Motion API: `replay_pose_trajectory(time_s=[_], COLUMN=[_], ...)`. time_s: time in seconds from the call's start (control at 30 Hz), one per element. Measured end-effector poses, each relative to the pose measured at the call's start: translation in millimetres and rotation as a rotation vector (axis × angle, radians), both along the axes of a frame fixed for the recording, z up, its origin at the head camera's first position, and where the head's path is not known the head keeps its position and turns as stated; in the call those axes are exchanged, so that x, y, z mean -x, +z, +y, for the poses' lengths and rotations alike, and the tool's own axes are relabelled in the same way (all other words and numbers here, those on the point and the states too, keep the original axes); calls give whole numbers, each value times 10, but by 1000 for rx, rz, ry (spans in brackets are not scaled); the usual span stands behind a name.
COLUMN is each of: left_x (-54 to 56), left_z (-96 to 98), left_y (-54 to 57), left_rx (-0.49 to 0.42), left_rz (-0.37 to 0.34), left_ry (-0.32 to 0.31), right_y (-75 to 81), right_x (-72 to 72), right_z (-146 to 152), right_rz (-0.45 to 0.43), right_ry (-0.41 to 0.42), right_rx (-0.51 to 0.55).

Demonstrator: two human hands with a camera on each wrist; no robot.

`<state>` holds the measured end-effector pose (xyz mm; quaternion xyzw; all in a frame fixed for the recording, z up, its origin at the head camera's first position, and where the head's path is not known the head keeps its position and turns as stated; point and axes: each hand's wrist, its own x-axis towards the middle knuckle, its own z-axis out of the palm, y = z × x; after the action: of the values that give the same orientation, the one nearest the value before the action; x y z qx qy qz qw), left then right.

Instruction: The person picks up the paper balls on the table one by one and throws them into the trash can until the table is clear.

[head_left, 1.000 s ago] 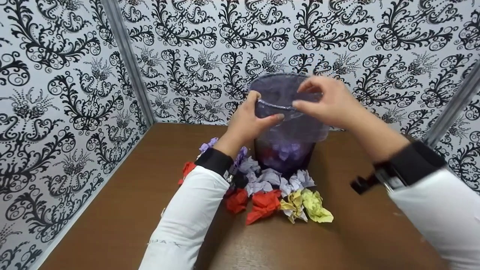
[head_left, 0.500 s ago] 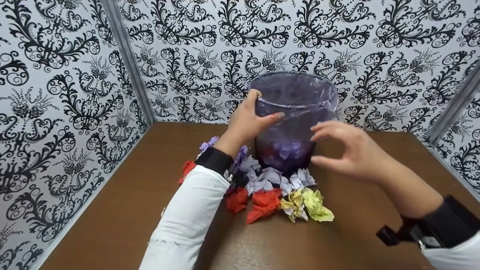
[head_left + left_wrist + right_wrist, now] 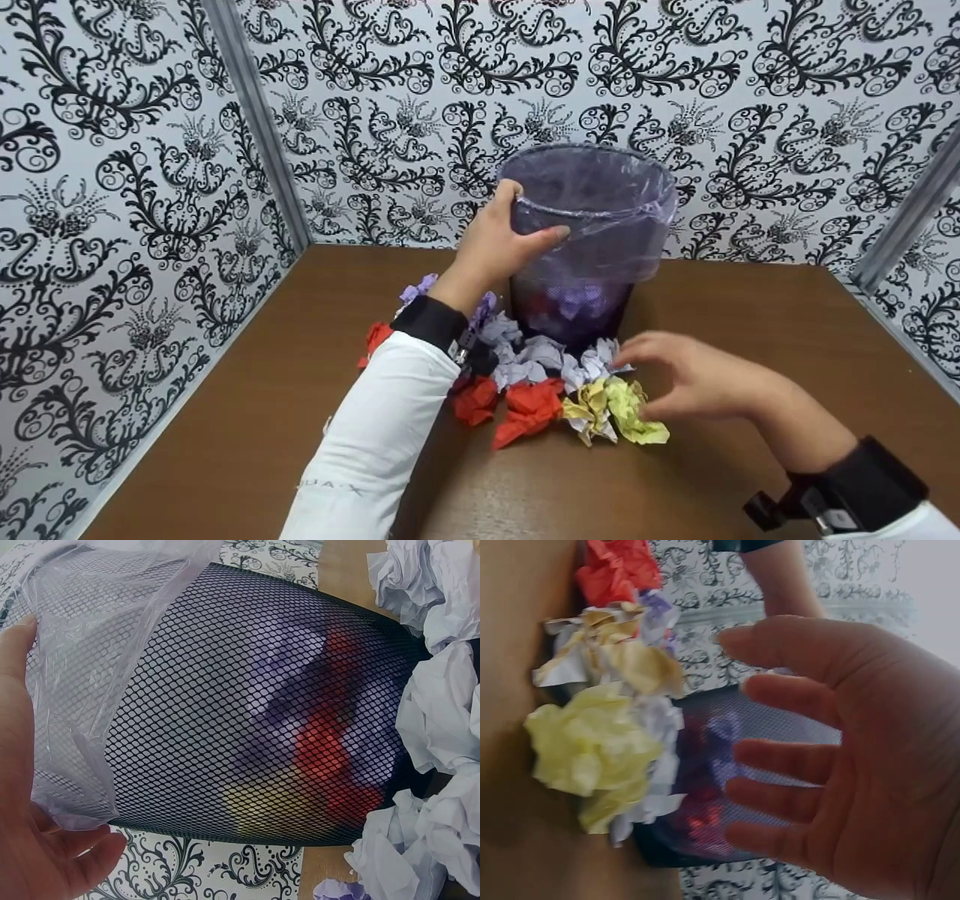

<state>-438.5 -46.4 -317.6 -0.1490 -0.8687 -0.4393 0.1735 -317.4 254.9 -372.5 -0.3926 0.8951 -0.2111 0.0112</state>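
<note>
Brown worktop (image 3: 240, 420), smooth, dull shine at the near middle. Patterned walls round it: back wall (image 3: 787, 60) and left wall (image 3: 97, 210), both white with black scrolls. Grey post (image 3: 259, 124) at the far left corner, another grey post (image 3: 909, 202) far right.

Bin (image 3: 566, 311) stands on the far half of the worktop, right of middle, dark mesh. Clear liner (image 3: 600, 255) folded over its rim, hanging down the outside. Red, yellow and pale papers (image 3: 322, 746) show inside through the mesh.

Left hand (image 3: 491, 240) grips the bin at its rim, left side: thumb on the liner outside, fingers bent round. White sleeve (image 3: 367, 442), black band (image 3: 427, 324) at the wrist.

Right hand (image 3: 701, 379) low at the right, fingers and thumb wide apart, holding nothing, just beside the yellow paper (image 3: 632, 412). Black band there too.

Loose crumpled papers on the worktop at the bin's near side: white papers (image 3: 536, 361) closest to it. Nearer row, left to right: two red papers (image 3: 529, 411), tan paper (image 3: 590, 412) with white parts, the yellow one. Purple paper (image 3: 416, 289) and another red paper (image 3: 376, 340) farther left, beyond the left arm.
</note>
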Motion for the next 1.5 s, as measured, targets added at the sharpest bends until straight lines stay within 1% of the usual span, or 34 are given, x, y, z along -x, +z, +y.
replay_pose_trajectory(time_s=[0.1, 0.23, 0.4, 0.57, 0.73, 1.0, 1.17, 1.33, 1.5], left_x=[-1, -6, -7, -16, -20, -39, -41, -38, -32], left_z=[-2, -1, 1, 4, 11, -3, -8, -5, 0], left_y=[0, 2, 4, 13, 12, 25, 32, 35, 31], left_rx=[-9, -19, -35, -44, -40, 6, 19, 10, -4], left_rz=[-3, -6, -16, -21, -26, -20, -25, -32, -30], left_ry=[-11, -22, -41, -43, -42, 1, 15, 0, -14], right_y=[-127, -250, -350, -423, -453, -518, -520, -505, -481], right_x=[18, 32, 40, 58, 50, 72, 72, 63, 52], right_z=[11, 15, 16, 14, 32, 10, -5, -8, 9], right_rz=[-29, -41, -41, -51, -75, -79, -99, -140, -151], right_ry=[6, 1, 1, -9, -23, 2, 24, 26, 22], right_rx=[-33, -42, -32, -39, -50, -29, -25, -16, -3])
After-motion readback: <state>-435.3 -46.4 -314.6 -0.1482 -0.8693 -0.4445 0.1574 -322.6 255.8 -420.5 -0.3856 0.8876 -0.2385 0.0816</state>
